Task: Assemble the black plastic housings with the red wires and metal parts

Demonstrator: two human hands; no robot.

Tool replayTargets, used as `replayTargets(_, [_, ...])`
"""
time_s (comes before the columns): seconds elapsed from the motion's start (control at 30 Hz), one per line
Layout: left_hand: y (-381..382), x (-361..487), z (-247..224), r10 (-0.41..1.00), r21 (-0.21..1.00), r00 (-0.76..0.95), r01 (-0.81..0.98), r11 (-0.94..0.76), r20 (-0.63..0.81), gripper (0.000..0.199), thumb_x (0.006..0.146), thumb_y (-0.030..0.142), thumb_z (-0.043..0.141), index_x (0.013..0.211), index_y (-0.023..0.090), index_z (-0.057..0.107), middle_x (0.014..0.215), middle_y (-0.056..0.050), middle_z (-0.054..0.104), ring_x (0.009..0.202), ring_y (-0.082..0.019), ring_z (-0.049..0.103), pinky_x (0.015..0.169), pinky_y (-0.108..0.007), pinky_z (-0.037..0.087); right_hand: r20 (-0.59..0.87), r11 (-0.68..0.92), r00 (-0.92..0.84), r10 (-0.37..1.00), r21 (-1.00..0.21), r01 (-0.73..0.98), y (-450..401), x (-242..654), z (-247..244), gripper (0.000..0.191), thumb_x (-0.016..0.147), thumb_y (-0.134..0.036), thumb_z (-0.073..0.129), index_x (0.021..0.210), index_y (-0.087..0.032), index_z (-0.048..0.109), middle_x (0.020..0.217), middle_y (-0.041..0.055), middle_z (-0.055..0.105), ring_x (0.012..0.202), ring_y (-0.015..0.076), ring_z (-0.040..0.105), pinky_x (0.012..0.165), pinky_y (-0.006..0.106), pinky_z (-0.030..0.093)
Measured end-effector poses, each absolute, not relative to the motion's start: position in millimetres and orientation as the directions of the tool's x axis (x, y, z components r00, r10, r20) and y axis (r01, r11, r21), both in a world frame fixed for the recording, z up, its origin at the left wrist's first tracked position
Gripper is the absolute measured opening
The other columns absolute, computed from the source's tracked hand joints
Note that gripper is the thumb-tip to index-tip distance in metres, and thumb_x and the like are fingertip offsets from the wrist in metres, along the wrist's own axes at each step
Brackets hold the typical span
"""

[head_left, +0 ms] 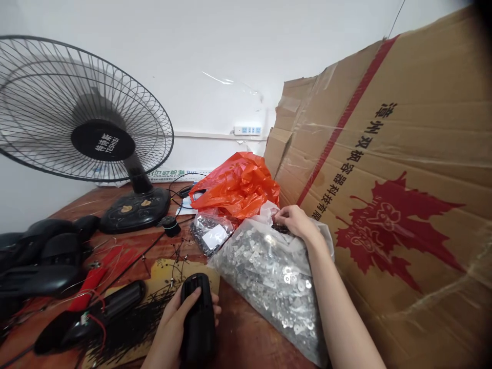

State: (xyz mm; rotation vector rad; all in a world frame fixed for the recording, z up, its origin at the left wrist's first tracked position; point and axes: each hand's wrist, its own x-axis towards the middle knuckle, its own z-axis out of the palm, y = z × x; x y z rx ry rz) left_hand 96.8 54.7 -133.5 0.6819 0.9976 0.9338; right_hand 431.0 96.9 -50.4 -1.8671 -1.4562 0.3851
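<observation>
My left hand point(177, 312) is wrapped round a black plastic housing point(198, 328), long and rounded at its top, with the thumb lying over its hollow face. At the mouth of a clear plastic bag point(265, 271) full of small metal plates with holes is my right hand point(294, 219). Its fingers are bent together and point into the opening; whatever they hold is hidden. A smaller clear bag point(211, 233) of dark small parts, with a white label, lies just left of the big one. Behind both bags sits a crumpled orange-red plastic bag point(242, 184).
A black fan point(134, 210) stands at the back left. Several black housings point(46, 256) are piled at the left, near a red-handled tool point(88, 287) and a wired black housing point(92, 312). Short black wires point(130, 323) lie on yellowish cardboard. A large cardboard box point(384, 205) walls the right.
</observation>
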Motion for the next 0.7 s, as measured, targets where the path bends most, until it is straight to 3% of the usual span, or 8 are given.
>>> replayTargets(0.27, [51,97,-129,0.888,0.817,0.270,-0.358,0.452,-0.373,0.046,0.074,0.033,0.079,0.109,0.015,0.056,0.084,-0.010,0.074,0.065,-0.024,0.071,0.057,-0.034,0.057,0.342,0.067,0.366,0.865,-0.803,0.592,78,410,-33,0.021,0.092,-0.034,0.052,0.096,-0.015,0.061,0.092,0.0118,0.075,0.074,0.0194,0.070,0.069,0.030,0.053])
replayTargets(0.4, [49,99,-124,0.882,0.794,0.305,-0.395,0.461,-0.360,0.042,0.075,0.034,0.078,0.106,0.016,0.055,0.083,-0.008,0.074,0.069,-0.025,0.073,0.056,-0.031,0.055,0.411,0.222,0.237,0.880,-0.798,0.560,51,367,-7,0.022,0.094,-0.036,0.053,0.099,-0.017,0.062,0.088,0.0076,0.073,0.076,0.0174,0.068,0.074,0.029,0.054])
replayTargets(0.53, [46,99,-120,0.879,0.777,0.344,-0.429,0.461,-0.331,0.040,0.076,0.034,0.076,0.106,0.018,0.054,0.084,-0.007,0.073,0.069,-0.024,0.072,0.057,-0.031,0.055,0.411,0.357,-0.003,0.911,-0.789,0.500,31,319,11,0.017,0.093,-0.028,0.059,0.104,-0.021,0.070,0.081,0.0035,0.071,0.071,0.0165,0.066,0.065,0.028,0.052])
replayTargets(0.7, [42,97,-114,0.891,0.774,0.348,-0.462,0.434,-0.292,0.041,0.075,0.034,0.074,0.106,0.017,0.053,0.081,-0.007,0.072,0.066,-0.024,0.071,0.057,-0.031,0.054,0.395,0.427,-0.167,0.903,-0.788,0.444,30,272,-11,0.027,0.092,-0.019,0.061,0.116,-0.027,0.070,0.092,0.0020,0.069,0.073,0.0141,0.067,0.070,0.028,0.053])
